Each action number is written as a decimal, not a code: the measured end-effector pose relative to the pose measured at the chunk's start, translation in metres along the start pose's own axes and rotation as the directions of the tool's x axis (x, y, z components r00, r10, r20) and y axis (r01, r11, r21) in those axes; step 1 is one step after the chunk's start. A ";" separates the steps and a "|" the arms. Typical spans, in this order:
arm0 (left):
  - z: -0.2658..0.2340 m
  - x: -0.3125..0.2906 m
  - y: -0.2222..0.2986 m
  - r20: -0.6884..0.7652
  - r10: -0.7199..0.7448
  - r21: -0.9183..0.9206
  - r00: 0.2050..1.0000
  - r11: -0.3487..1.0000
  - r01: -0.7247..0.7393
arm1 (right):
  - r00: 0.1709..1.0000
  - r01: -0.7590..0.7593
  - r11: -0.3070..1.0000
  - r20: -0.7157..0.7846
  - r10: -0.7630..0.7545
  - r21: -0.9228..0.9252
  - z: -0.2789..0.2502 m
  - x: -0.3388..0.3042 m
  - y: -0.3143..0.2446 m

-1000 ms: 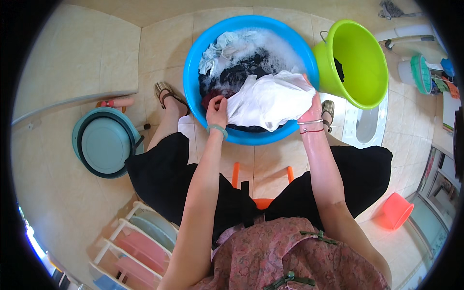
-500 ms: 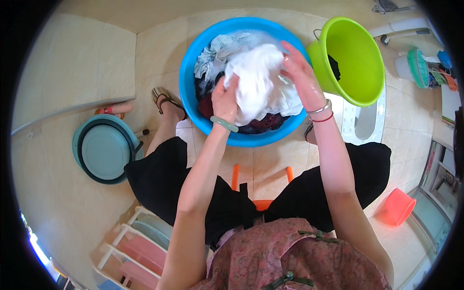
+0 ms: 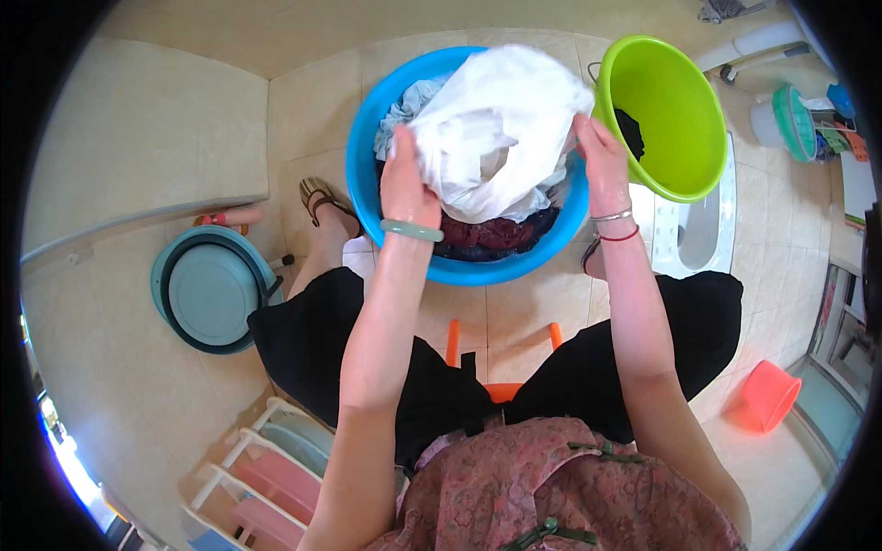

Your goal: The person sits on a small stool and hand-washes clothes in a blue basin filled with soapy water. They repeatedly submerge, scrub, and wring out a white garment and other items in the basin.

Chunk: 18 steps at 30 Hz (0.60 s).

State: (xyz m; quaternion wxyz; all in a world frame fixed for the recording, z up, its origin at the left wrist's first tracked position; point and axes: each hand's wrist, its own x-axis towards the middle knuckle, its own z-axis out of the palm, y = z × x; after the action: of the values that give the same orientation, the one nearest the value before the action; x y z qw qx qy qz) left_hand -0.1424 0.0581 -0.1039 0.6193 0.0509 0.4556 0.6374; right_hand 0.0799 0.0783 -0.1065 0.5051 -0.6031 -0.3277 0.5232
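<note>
A white wet garment is stretched out between my two hands over a round blue tub, with a gap in the cloth near its middle. My left hand is closed on the garment's left edge, and my right hand pinches its right edge by the tub's rim. Beneath it in the tub lie dark red and dark blue clothes. A pale blue cloth shows at the tub's left side. Much of the tub's contents is hidden by the garment.
A lime-green bucket with a dark cloth inside stands right of the tub, beside a white squat toilet. Folded grey-blue basins lie at left. An orange stool is under me; a coral bucket sits at lower right.
The bunched white garment has been opened out wide and raised. My right hand has gone from spread fingers to gripping its right edge; my left hand has shifted slightly left.
</note>
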 end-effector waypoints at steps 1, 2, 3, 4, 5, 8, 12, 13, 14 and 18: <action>-0.028 0.012 -0.006 0.084 -0.038 -0.063 0.996 0.997 0.044 | 0.994 -0.087 0.995 -0.055 0.089 0.052 -0.006 0.006 0.018; -0.059 0.024 -0.010 0.164 -0.074 -0.122 0.984 0.988 0.095 | 0.977 -0.175 0.979 -0.104 0.186 0.108 -0.012 0.009 0.037; -0.084 0.033 -0.013 0.088 -0.141 -0.078 0.986 0.986 0.148 | 0.957 -0.277 0.926 -0.015 0.291 0.255 -0.021 0.009 0.053; -0.103 0.040 -0.025 0.027 -0.142 -0.040 0.989 0.989 0.143 | 0.939 -0.331 0.879 0.026 0.343 0.344 -0.028 0.009 0.073; -0.119 0.049 -0.036 -0.033 -0.139 0.000 0.990 0.990 0.139 | 0.919 -0.379 0.820 0.072 0.387 0.429 -0.033 0.009 0.093; -0.122 0.055 -0.040 -0.198 -0.095 0.125 0.976 0.985 0.121 | 0.910 -0.398 0.774 0.104 0.402 0.491 -0.036 0.010 0.120; -0.116 0.076 -0.033 -0.253 0.156 0.425 0.955 0.904 -0.035 | 0.889 -0.455 0.720 0.221 0.400 0.525 -0.025 0.013 0.128; -0.110 0.080 -0.031 -0.217 0.221 0.498 0.951 0.863 -0.087 | 0.862 -0.499 0.647 0.250 0.442 0.576 -0.024 0.016 0.128; -0.109 0.083 -0.028 -0.179 0.288 0.570 0.941 0.810 -0.139 | 0.828 -0.543 0.564 0.288 0.480 0.622 -0.019 0.017 0.127; -0.093 0.078 -0.028 0.174 0.800 0.928 0.574 0.061 -0.366 | 0.846 -0.522 0.635 0.247 0.473 0.570 -0.015 0.014 0.117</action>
State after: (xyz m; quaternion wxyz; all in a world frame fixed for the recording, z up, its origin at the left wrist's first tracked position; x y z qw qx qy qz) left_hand -0.1982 0.0699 -0.2150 0.0503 0.4355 0.7683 0.4665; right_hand 0.0821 0.0550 -0.2233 0.4971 -0.4506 0.0225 0.7412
